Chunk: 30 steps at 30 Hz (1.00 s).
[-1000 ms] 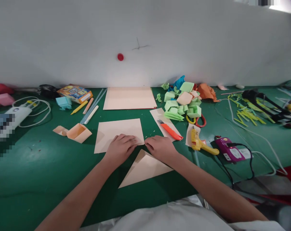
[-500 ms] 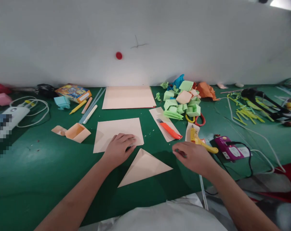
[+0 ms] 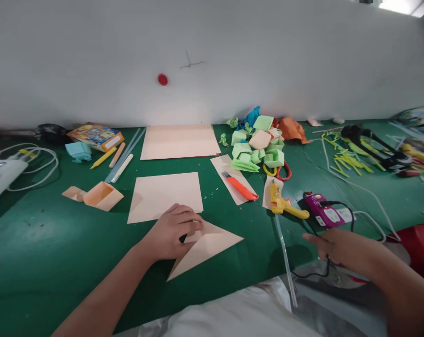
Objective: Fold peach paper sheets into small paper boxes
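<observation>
Curving loosely over the far-left edge of a folded paper triangle (image 3: pixel 214 245), the person's left hand (image 3: pixel 179 231) has its fingers half bent, thumb and fingers a little apart; whether it pinches the paper cannot be told. The triangle, smooth, matte and peach, lies at the near middle of the glossy green desk (image 3: pixel 92 262), just nearer than a flat rectangular sheet (image 3: pixel 164 192). Off to the right, the right hand (image 3: pixel 334 245) is partly closed above the near edge; a thin, flexible black cord (image 3: pixel 327 267) runs at its fingers, though a firm grip on it cannot be made out. Farther back sits a boxy purple device (image 3: pixel 326 210), with a yellow plastic glue gun (image 3: pixel 280 201) to its left, a translucent glue stick (image 3: pixel 284 252) projecting nearward. An orange ribbed cutter (image 3: pixel 240 187) lies on a narrow paper strip (image 3: pixel 219 164).
</observation>
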### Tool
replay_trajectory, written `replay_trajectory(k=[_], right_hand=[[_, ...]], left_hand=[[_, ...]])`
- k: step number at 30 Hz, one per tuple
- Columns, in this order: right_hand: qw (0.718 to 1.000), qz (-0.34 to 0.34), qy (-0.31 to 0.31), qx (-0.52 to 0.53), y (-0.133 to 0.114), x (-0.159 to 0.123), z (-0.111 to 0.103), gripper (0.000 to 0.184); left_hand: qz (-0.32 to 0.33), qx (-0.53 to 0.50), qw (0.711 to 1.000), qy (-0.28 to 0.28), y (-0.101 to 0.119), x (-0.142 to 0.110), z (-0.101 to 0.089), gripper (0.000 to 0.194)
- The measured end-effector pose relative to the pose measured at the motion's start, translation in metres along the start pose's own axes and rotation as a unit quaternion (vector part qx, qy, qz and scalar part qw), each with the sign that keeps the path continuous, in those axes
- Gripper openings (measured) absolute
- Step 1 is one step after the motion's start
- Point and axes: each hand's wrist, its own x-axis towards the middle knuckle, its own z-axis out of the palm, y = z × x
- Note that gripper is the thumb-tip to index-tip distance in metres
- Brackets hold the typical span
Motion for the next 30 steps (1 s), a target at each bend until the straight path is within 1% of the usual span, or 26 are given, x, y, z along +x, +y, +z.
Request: replay_trajectory(k=[1, 2, 4, 6, 7, 8, 10, 11, 12, 15, 16, 17, 19, 21, 23, 25, 26, 28, 30], right_hand=[[0.998, -0.020, -0.048, 0.021, -0.005, -0.001, -0.003, 0.050], [0.997, -0.043, -0.053, 0.029, -0.011, -0.002, -0.007, 0.045], [0.995, -0.092, -0.019, 0.038, -0.021, -0.005, -0.013, 0.033], [0.993, -0.111, 0.031, 0.038, -0.026, -0.008, -0.017, 0.019], [0.992, -0.108, 0.048, 0.036, -0.027, -0.009, -0.018, 0.017], [0.992, -0.105, 0.062, 0.034, -0.027, -0.010, -0.018, 0.018], [0.990, -0.108, 0.079, 0.032, -0.027, -0.010, -0.019, 0.031], [0.988, -0.121, 0.085, 0.037, -0.027, -0.009, -0.019, 0.035], [0.985, -0.140, 0.089, 0.049, -0.027, -0.008, -0.019, 0.036], [0.969, -0.207, 0.097, 0.099, -0.033, -0.006, -0.018, 0.020], [0.963, -0.224, 0.101, 0.111, -0.038, -0.006, -0.017, 0.018], [0.958, -0.239, 0.108, 0.115, -0.045, -0.007, -0.016, 0.019], [0.950, -0.263, 0.127, 0.113, -0.065, -0.010, -0.015, 0.026], [0.935, -0.314, 0.122, 0.112, -0.090, -0.016, -0.013, 0.042], [0.914, -0.376, 0.111, 0.110, -0.120, -0.022, -0.010, 0.054], [0.899, -0.420, 0.083, 0.096, -0.148, -0.026, -0.007, 0.063], [0.892, -0.435, 0.082, 0.089, -0.160, -0.027, -0.006, 0.067], [0.883, -0.452, 0.105, 0.072, -0.178, -0.025, -0.005, 0.064], [0.876, -0.458, 0.138, 0.063, -0.187, -0.020, -0.005, 0.049]], left_hand=[[-0.004, -0.008, 1.000, -0.021, 0.001, 0.000, 0.000, 0.025], [-0.012, -0.013, 0.999, -0.044, 0.001, 0.000, 0.000, 0.031], [-0.025, -0.015, 0.996, -0.087, 0.002, 0.000, -0.001, 0.040], [-0.025, -0.010, 0.993, -0.114, 0.003, 0.000, -0.002, 0.047], [-0.021, -0.008, 0.992, -0.121, 0.003, 0.000, -0.002, 0.051], [-0.018, -0.007, 0.992, -0.128, 0.004, 0.000, -0.002, 0.055], [-0.012, -0.004, 0.990, -0.143, 0.006, 0.002, -0.002, 0.061], [-0.011, -0.004, 0.988, -0.151, 0.007, 0.003, -0.002, 0.062], [-0.010, -0.004, 0.987, -0.158, 0.008, 0.004, -0.002, 0.064], [-0.021, -0.015, 0.985, -0.173, 0.012, 0.006, -0.001, 0.067], [-0.031, -0.022, 0.984, -0.173, 0.013, 0.007, -0.001, 0.068], [-0.043, -0.030, 0.984, -0.171, 0.015, 0.007, -0.001, 0.069], [-0.074, -0.046, 0.983, -0.163, 0.020, 0.008, 0.000, 0.070], [-0.090, -0.048, 0.982, -0.161, 0.024, 0.008, 0.002, 0.071], [-0.079, -0.029, 0.982, -0.169, 0.028, 0.008, 0.005, 0.073], [-0.063, -0.001, 0.982, -0.180, 0.031, 0.008, 0.007, 0.071], [-0.057, 0.010, 0.981, -0.185, 0.032, 0.008, 0.007, 0.069], [-0.057, 0.021, 0.980, -0.188, 0.032, 0.007, 0.008, 0.068], [-0.068, 0.018, 0.981, -0.181, 0.032, 0.007, 0.009, 0.069]])
